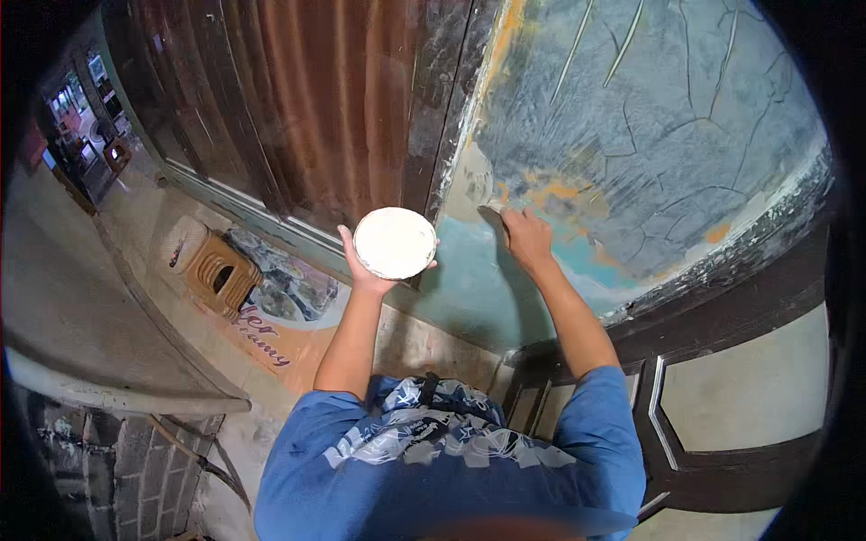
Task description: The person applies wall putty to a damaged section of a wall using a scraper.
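Observation:
My left hand (366, 274) supports a round white tub or dish (395, 242) from below, fingers around its side. Its top is so bright that I cannot make out what is in it; the rim looks rough and smeared. My right hand (527, 236) is closed on a small putty knife (492, 207), its blade at the painted wall (469, 284). Around the blade the wall shows a beige-grey patch (474, 176) beside turquoise paint. Farther right lies a grey-blue textured area (631, 99) with crack-like lines and orange spots.
Left of the wall stands a dark brown panel (307, 99) behind a frame. A brown plastic stool (221, 273) sits on a printed sheet (298, 288) on the floor. Dark woodwork with pale panels (749, 388) is at the right. A cable (203, 460) hangs by grey blocks at lower left.

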A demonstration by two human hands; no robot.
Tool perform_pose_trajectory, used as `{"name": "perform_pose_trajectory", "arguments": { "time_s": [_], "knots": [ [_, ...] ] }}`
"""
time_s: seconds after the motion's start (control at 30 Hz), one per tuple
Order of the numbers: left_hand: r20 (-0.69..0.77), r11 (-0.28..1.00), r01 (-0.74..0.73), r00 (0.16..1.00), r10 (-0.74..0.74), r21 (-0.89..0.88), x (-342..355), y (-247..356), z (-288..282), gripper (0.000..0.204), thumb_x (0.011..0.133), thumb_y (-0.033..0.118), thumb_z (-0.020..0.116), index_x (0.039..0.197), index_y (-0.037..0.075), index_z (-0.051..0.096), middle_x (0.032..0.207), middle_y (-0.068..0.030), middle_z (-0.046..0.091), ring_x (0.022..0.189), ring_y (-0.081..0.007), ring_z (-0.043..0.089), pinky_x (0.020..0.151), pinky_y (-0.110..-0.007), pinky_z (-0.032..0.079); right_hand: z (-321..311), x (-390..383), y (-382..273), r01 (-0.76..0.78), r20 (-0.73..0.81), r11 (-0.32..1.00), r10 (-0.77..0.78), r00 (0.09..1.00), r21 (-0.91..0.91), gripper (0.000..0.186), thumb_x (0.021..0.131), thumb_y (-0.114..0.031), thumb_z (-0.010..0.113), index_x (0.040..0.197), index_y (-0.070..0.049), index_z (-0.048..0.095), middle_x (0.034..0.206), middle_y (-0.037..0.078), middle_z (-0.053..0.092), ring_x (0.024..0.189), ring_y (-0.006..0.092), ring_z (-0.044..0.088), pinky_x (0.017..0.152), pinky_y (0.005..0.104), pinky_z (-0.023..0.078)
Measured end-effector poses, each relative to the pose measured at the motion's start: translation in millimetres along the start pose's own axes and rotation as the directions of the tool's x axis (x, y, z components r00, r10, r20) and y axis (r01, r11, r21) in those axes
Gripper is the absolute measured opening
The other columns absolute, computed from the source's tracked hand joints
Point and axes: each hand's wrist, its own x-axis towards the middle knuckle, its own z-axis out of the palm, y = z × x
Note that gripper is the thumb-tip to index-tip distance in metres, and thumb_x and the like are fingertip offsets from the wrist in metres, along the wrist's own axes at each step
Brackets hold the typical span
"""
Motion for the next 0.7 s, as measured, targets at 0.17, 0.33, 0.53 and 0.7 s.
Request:
{"name": "perform_pose_trajectory", "arguments": {
  "time_s": [0.17, 0.33, 0.53, 0.7],
  "knots": [
    [0.084, 0.988, 0.013, 0.996, 0.000, -0.155, -1.7, -4.1, 4.5, 0.115, 0.075, 0.096, 0.035, 0.153, 0.010, 0.034, 0.151, -0.0312, 0.039, 0.126, -0.0665, 0.042, 0.095, -0.084, 0.036, 6.8, -20.9, -8.1, 0.036, 0.141, 0.994, -0.050, 0.989, 0.103, 0.010, 0.085, -0.018, 0.063, 0.095, -0.016, 0.061, 0.080, 0.007, 0.064, 0.081, 0.0308, 0.062, 0.062, 0.0474, 0.052],
    [0.069, 0.996, 0.017, 0.998, -0.011, -0.088, 1.4, -5.2, 3.6, 0.116, 0.075, 0.096, 0.034, 0.153, 0.010, 0.034, 0.151, -0.0319, 0.038, 0.127, -0.0655, 0.042, 0.095, -0.084, 0.036, 40.5, -20.3, -8.8, 0.047, 0.102, 0.999, -0.049, 0.994, 0.027, 0.011, 0.085, -0.017, 0.065, 0.095, -0.016, 0.062, 0.080, 0.006, 0.064, 0.079, 0.0305, 0.062, 0.062, 0.0479, 0.051],
    [0.008, 0.994, -0.003, 1.000, 0.004, -0.105, -2.7, -1.8, -1.4, 0.116, 0.075, 0.096, 0.036, 0.153, 0.010, 0.033, 0.151, -0.0326, 0.037, 0.128, -0.0642, 0.043, 0.095, -0.084, 0.036, 9.7, 0.2, 4.2, -0.006, -0.001, 1.000, 0.006, 1.000, 0.027, 0.017, 0.085, -0.018, 0.065, 0.102, -0.015, 0.064, 0.086, 0.005, 0.066, 0.083, 0.0307, 0.063, 0.061, 0.0473, 0.051],
    [-0.027, 0.998, -0.017, 0.999, 0.019, 0.062, -0.2, -6.4, -4.8, 0.115, 0.075, 0.096, 0.036, 0.153, 0.011, 0.034, 0.151, -0.0310, 0.038, 0.128, -0.0637, 0.042, 0.094, -0.084, 0.036, 28.7, -27.3, -4.2, 0.078, 0.101, 0.995, -0.083, 0.991, 0.055, 0.021, 0.083, -0.017, 0.066, 0.103, -0.016, 0.063, 0.088, 0.002, 0.066, 0.088, 0.0274, 0.063, 0.060, 0.0452, 0.051]
  ]
}}
